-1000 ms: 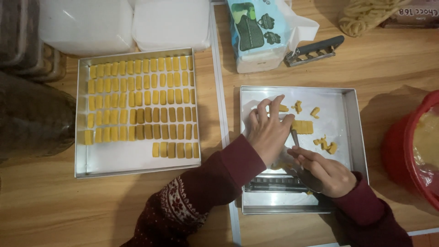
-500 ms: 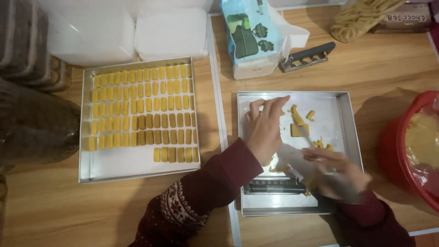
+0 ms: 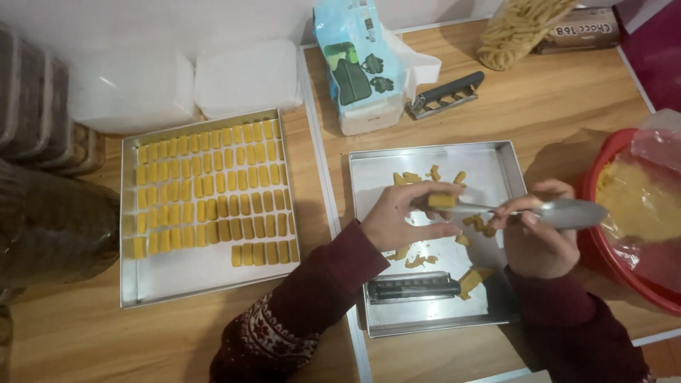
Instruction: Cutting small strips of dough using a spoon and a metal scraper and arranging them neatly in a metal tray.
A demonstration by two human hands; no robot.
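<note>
My left hand [image 3: 404, 216] hovers over the right metal tray [image 3: 496, 159] and pinches a small yellow dough piece [image 3: 441, 201] between fingers and thumb. My right hand [image 3: 532, 237] grips a metal spoon [image 3: 560, 213] whose handle tip meets that dough piece. Loose yellow dough scraps [image 3: 474, 280] and a dark-handled metal tool [image 3: 413, 287] lie in this tray. The left metal tray [image 3: 191, 273] holds several rows of cut yellow dough pieces [image 3: 209, 191].
A red bowl [image 3: 603, 266] lined with plastic and holding yellow dough sits at the right edge. At the back are white plastic boxes [image 3: 245, 78], a blue-green packet [image 3: 358, 67], a second metal tool [image 3: 447, 96] and a bag of pasta [image 3: 514, 28]. A dark bundle [image 3: 50, 223] lies at left.
My left hand has lifted a dough piece off the tray. My right hand rose from the tray's lower part and now holds the spoon level against the piece.
</note>
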